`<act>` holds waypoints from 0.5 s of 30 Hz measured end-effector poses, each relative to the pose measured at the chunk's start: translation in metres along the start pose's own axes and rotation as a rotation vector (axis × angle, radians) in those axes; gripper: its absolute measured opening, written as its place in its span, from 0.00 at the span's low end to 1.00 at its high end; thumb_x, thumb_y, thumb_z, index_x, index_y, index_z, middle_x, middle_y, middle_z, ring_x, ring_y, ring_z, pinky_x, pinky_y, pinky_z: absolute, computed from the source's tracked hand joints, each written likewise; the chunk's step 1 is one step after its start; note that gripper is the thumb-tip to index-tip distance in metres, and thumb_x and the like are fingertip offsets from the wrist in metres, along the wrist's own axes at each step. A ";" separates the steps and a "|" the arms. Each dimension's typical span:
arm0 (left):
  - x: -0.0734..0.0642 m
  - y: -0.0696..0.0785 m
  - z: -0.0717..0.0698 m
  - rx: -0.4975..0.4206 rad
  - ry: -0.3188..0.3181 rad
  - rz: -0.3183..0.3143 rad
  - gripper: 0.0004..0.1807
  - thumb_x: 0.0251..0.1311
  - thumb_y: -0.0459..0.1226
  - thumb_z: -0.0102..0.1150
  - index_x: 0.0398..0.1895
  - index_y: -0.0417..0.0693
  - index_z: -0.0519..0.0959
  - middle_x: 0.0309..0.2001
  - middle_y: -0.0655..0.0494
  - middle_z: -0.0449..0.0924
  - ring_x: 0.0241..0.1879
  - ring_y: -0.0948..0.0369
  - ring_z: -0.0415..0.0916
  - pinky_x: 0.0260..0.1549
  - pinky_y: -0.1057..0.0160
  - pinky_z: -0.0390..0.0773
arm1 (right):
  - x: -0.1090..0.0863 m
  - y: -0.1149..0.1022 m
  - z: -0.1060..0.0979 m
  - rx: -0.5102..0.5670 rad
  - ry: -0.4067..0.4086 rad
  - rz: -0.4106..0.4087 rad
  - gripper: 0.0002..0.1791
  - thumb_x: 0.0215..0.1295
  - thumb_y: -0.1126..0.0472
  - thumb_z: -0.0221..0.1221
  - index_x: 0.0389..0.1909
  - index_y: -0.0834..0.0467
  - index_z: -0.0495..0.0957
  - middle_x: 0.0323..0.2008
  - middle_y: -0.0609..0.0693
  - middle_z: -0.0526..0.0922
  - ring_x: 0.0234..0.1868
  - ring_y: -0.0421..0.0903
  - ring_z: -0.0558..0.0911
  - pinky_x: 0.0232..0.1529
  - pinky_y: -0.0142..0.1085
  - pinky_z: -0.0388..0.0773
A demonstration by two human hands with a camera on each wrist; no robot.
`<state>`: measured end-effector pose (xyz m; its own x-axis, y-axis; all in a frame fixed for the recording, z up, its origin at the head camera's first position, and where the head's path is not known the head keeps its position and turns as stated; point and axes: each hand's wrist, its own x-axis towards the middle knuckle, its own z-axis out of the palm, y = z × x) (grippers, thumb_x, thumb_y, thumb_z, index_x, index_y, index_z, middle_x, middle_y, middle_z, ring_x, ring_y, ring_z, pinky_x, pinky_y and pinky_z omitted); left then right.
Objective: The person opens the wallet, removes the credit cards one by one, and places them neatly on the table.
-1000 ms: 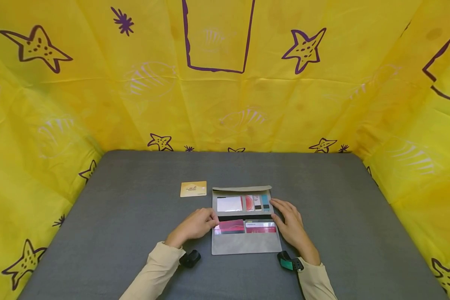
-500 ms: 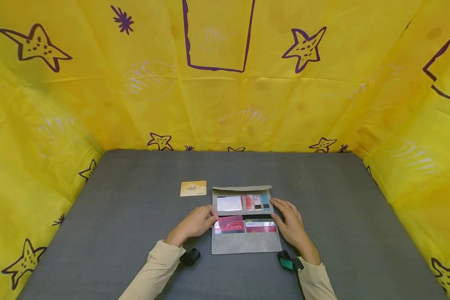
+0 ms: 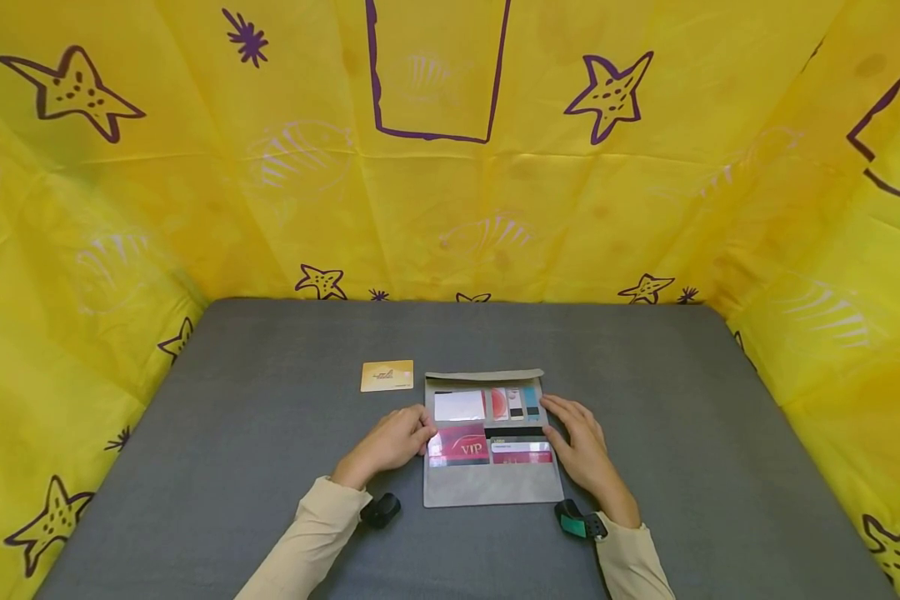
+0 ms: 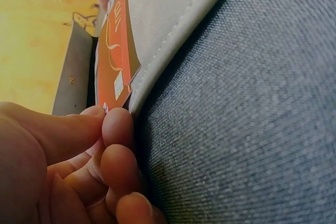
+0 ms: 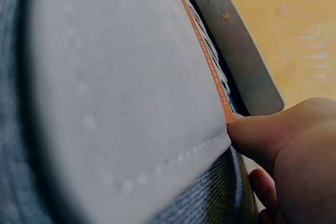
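Observation:
A grey wallet (image 3: 495,487) lies unfolded on the table, with cards in its slots. My left hand (image 3: 390,442) is at its left edge, pinching the corner of a magenta VIP card (image 3: 457,446) between thumb and forefinger. In the left wrist view this card (image 4: 111,61) looks orange and stands partly out of its slot, a chip near the pinched end. My right hand (image 3: 581,442) holds the wallet's right edge; in the right wrist view its thumb (image 5: 252,129) presses by the end of another card (image 5: 212,69). Some right fingers are hidden.
A yellow card (image 3: 387,376) lies flat just beyond the wallet's upper left. Beside the VIP card, another magenta-and-white card (image 3: 521,452) sits in a slot. The grey table (image 3: 270,350) is enclosed by yellow patterned cloth (image 3: 435,225).
The VIP card has slid upward out of its slot, its lettering coming into view, as my left hand moved slightly away from me. My right hand has stayed at the wallet's edge.

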<state>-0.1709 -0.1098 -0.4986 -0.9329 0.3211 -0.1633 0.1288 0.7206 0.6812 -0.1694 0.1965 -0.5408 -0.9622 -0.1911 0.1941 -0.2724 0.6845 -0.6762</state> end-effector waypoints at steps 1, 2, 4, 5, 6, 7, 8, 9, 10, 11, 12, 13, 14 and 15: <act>0.000 0.000 0.000 0.001 0.000 -0.002 0.06 0.69 0.35 0.56 0.32 0.46 0.76 0.20 0.60 0.73 0.23 0.65 0.68 0.27 0.66 0.66 | 0.000 0.000 0.000 0.001 0.000 -0.001 0.23 0.67 0.68 0.59 0.64 0.62 0.74 0.65 0.62 0.73 0.67 0.65 0.63 0.65 0.67 0.50; 0.000 0.000 0.000 0.001 0.000 -0.005 0.06 0.69 0.35 0.55 0.32 0.46 0.76 0.20 0.60 0.73 0.22 0.65 0.68 0.27 0.66 0.66 | 0.000 0.000 0.000 0.002 0.000 -0.001 0.23 0.67 0.68 0.59 0.64 0.62 0.74 0.65 0.62 0.73 0.67 0.65 0.63 0.65 0.67 0.50; 0.000 0.000 0.000 -0.001 0.006 -0.003 0.06 0.69 0.35 0.55 0.32 0.46 0.76 0.20 0.60 0.74 0.22 0.65 0.68 0.26 0.66 0.66 | 0.000 0.000 -0.001 0.004 -0.004 0.001 0.24 0.67 0.68 0.59 0.64 0.62 0.74 0.66 0.62 0.73 0.68 0.65 0.63 0.65 0.67 0.50; 0.000 0.000 0.000 -0.003 0.008 -0.006 0.06 0.69 0.35 0.55 0.33 0.46 0.76 0.19 0.60 0.74 0.21 0.65 0.68 0.26 0.67 0.66 | 0.000 0.000 -0.001 0.004 -0.005 0.003 0.24 0.67 0.67 0.59 0.64 0.62 0.73 0.66 0.62 0.73 0.68 0.65 0.62 0.65 0.67 0.50; 0.001 0.000 0.000 -0.006 0.012 -0.008 0.05 0.69 0.35 0.55 0.33 0.46 0.76 0.19 0.60 0.74 0.21 0.65 0.68 0.26 0.67 0.65 | 0.000 0.000 -0.001 0.005 -0.008 0.006 0.24 0.67 0.67 0.59 0.64 0.62 0.73 0.66 0.62 0.73 0.68 0.65 0.62 0.65 0.67 0.50; 0.001 0.000 0.000 -0.010 0.016 -0.011 0.05 0.69 0.35 0.55 0.33 0.46 0.76 0.19 0.60 0.74 0.21 0.65 0.68 0.25 0.67 0.65 | 0.000 0.000 -0.001 0.005 -0.010 0.007 0.24 0.67 0.67 0.59 0.64 0.61 0.73 0.66 0.61 0.73 0.68 0.65 0.62 0.65 0.67 0.49; 0.002 0.000 0.000 -0.016 0.023 -0.014 0.05 0.69 0.35 0.56 0.33 0.46 0.76 0.19 0.60 0.74 0.21 0.65 0.68 0.25 0.67 0.65 | 0.000 0.000 -0.001 0.006 -0.012 0.010 0.24 0.68 0.67 0.59 0.64 0.61 0.73 0.66 0.61 0.73 0.68 0.65 0.62 0.65 0.67 0.49; 0.002 0.000 0.000 -0.020 0.030 -0.015 0.05 0.69 0.35 0.56 0.33 0.46 0.77 0.19 0.60 0.74 0.21 0.65 0.69 0.25 0.67 0.65 | 0.000 0.000 -0.001 0.005 -0.014 0.013 0.24 0.68 0.67 0.59 0.65 0.61 0.73 0.66 0.61 0.73 0.68 0.65 0.62 0.66 0.67 0.49; 0.002 0.000 0.001 -0.024 0.036 -0.019 0.06 0.69 0.35 0.56 0.32 0.46 0.77 0.19 0.61 0.73 0.21 0.65 0.69 0.25 0.67 0.65 | 0.000 0.000 -0.001 0.005 -0.016 0.015 0.24 0.68 0.67 0.59 0.65 0.61 0.73 0.66 0.61 0.73 0.68 0.65 0.62 0.66 0.67 0.49; 0.003 0.000 0.001 -0.030 0.040 -0.029 0.06 0.69 0.36 0.56 0.32 0.47 0.77 0.19 0.61 0.73 0.21 0.66 0.69 0.25 0.67 0.65 | 0.000 0.000 -0.001 0.004 -0.017 0.017 0.24 0.68 0.67 0.59 0.65 0.61 0.73 0.66 0.61 0.73 0.68 0.65 0.62 0.66 0.67 0.49; 0.003 -0.001 0.001 -0.035 0.045 -0.032 0.06 0.68 0.36 0.56 0.32 0.47 0.78 0.19 0.61 0.73 0.21 0.66 0.69 0.25 0.67 0.65 | 0.000 0.000 -0.001 0.003 -0.017 0.018 0.24 0.68 0.67 0.59 0.65 0.61 0.73 0.66 0.61 0.73 0.68 0.65 0.62 0.66 0.67 0.49; 0.003 -0.001 0.002 -0.044 0.050 -0.035 0.06 0.68 0.35 0.57 0.32 0.47 0.78 0.19 0.61 0.73 0.20 0.66 0.69 0.23 0.67 0.65 | 0.000 0.000 -0.001 0.003 -0.017 0.018 0.24 0.68 0.67 0.59 0.65 0.61 0.73 0.66 0.61 0.73 0.68 0.65 0.62 0.66 0.67 0.49; 0.004 -0.001 0.001 -0.058 0.052 -0.040 0.06 0.68 0.35 0.57 0.32 0.47 0.78 0.19 0.61 0.73 0.19 0.66 0.69 0.22 0.67 0.66 | 0.000 0.000 -0.001 0.001 -0.017 0.018 0.24 0.68 0.67 0.59 0.65 0.61 0.73 0.66 0.61 0.73 0.68 0.65 0.62 0.66 0.67 0.49; 0.004 -0.002 0.001 -0.072 0.051 -0.047 0.05 0.68 0.36 0.57 0.33 0.47 0.78 0.19 0.60 0.73 0.18 0.66 0.68 0.20 0.68 0.66 | 0.000 0.000 -0.001 -0.001 -0.017 0.017 0.24 0.68 0.67 0.59 0.65 0.61 0.73 0.66 0.61 0.73 0.68 0.65 0.62 0.66 0.67 0.49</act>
<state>-0.1740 -0.1090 -0.5013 -0.9533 0.2556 -0.1610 0.0621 0.6874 0.7236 -0.1694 0.1969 -0.5402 -0.9666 -0.1911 0.1709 -0.2561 0.6883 -0.6787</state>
